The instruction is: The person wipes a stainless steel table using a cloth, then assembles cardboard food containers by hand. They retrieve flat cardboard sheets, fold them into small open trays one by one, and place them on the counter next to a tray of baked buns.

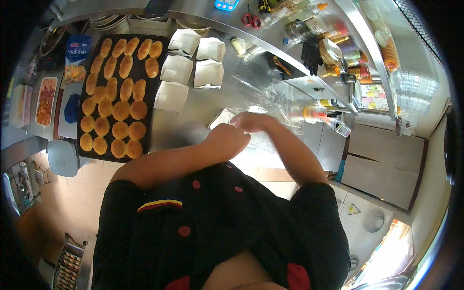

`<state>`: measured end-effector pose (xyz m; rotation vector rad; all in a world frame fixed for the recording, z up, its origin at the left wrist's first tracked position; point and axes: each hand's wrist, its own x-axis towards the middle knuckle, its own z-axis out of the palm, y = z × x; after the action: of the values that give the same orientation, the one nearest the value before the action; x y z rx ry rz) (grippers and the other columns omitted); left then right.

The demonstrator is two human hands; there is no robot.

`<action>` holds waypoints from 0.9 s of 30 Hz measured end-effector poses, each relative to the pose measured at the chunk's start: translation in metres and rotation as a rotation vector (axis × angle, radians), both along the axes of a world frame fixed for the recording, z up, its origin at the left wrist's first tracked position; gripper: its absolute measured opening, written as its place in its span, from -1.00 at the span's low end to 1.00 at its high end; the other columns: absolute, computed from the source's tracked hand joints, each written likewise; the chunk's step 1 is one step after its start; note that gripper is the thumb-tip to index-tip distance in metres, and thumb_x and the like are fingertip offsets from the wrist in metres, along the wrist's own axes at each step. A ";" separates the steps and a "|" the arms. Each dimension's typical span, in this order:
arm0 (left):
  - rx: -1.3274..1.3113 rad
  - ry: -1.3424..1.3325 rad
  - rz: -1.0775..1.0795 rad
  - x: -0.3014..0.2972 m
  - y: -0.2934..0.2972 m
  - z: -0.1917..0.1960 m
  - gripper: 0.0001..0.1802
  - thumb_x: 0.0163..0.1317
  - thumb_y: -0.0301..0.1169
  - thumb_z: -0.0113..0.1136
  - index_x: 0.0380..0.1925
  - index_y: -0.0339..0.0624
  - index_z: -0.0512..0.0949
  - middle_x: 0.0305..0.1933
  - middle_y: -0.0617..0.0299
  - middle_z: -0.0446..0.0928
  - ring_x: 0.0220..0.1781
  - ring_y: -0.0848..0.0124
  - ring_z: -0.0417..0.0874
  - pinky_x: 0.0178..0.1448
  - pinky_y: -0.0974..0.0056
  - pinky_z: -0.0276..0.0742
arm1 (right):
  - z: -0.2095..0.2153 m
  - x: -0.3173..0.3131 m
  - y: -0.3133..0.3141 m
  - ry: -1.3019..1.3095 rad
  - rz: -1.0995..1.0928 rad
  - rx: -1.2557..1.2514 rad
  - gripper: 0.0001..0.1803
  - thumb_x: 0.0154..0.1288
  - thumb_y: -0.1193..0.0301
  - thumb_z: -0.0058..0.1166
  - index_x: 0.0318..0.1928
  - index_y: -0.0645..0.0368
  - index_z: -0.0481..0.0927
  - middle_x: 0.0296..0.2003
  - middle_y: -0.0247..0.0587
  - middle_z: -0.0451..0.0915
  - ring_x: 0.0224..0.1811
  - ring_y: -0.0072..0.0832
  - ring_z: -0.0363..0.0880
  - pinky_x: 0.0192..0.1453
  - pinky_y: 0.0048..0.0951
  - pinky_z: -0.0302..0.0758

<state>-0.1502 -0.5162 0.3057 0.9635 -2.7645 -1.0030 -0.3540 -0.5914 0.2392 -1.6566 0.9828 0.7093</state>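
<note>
My left hand [228, 143] and my right hand [252, 123] meet over the steel counter, fingers curled closed. A white paper box [221, 119] is between them, its pale sides showing past my knuckles; the fingertips are mostly hidden. Beyond my hands, several open white paper boxes [176, 70] stand in two columns. Left of those boxes lies a black baking tray [153, 53] with rows of golden-brown baked buns, long ones [110, 67] at the far end and round ones [121, 110] nearer me.
Clear plastic wrapping [275, 99] lies right of my hands. Red-handled scissors [251, 20] and a blue timer [226, 4] are on the raised shelf, with bottles and jars [316, 25] farther right. At the far left sits a container of reddish filling [46, 101].
</note>
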 end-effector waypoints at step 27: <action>-0.371 0.577 0.202 -0.068 -0.153 0.046 -0.83 0.28 -0.34 0.36 -0.20 -0.12 0.60 -0.08 0.24 0.72 -0.20 0.26 0.79 -0.18 0.19 0.72 | -0.192 -0.154 0.092 0.141 -0.884 -0.978 -0.73 0.45 0.20 0.11 0.08 -0.13 0.66 0.25 -0.28 0.51 0.33 -0.11 0.40 0.40 -0.09 0.42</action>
<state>-0.2186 -0.6693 0.3515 0.7316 -2.2093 -0.5838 -0.5077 -0.4995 0.0477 -1.6635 2.1767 -0.3383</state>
